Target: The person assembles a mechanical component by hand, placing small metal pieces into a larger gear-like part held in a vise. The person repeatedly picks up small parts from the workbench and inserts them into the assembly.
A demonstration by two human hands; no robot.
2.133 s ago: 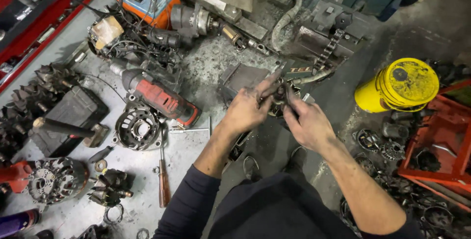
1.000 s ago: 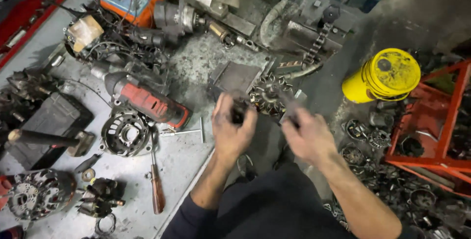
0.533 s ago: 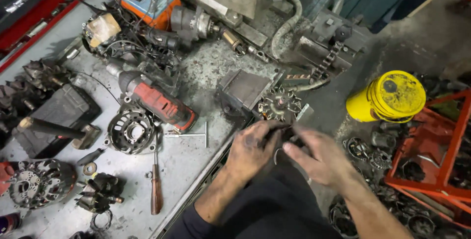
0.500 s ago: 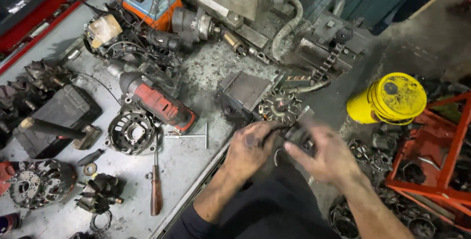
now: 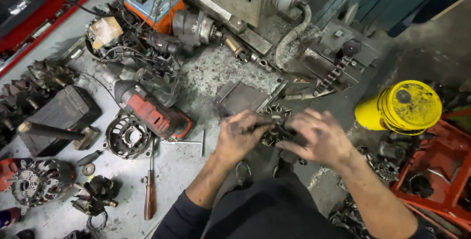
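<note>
My left hand (image 5: pixel 240 138) and right hand (image 5: pixel 316 138) meet over a dark, greasy metal part (image 5: pixel 274 131) at the near edge of the workbench (image 5: pixel 196 170), directly in front of my torso. The left fingers are curled and pressed together around the left side of the part; the thumb side closes against it. The right fingers (image 5: pixel 304 121) are spread slightly and laid over the top of the part, covering most of it, so its exact shape cannot be determined. Just beyond the hands sits a grey square metal block (image 5: pixel 240 96), touching or nearly touching the part; which one cannot be told. To the left of the hands lies a red and black power drill (image 5: pixel 154 114), with a round ribbed alternator housing (image 5: pixel 128 136) just beside it and a wooden-handled screwdriver (image 5: pixel 149 195) near the bench edge. Containers: a yellow can (image 5: pixel 402 109) lies on its side well to the right, its lid end closed and stained black; contents are not visible. A red crate (image 5: pixel 441 180) at the far right holds dark round metal components, packed loosely. A red tray (image 5: pixel 34 3) at the upper left holds grey cylindrical pieces. A second finned housing (image 5: pixel 39 182) rests at the lower left, apart from the hands.
</note>
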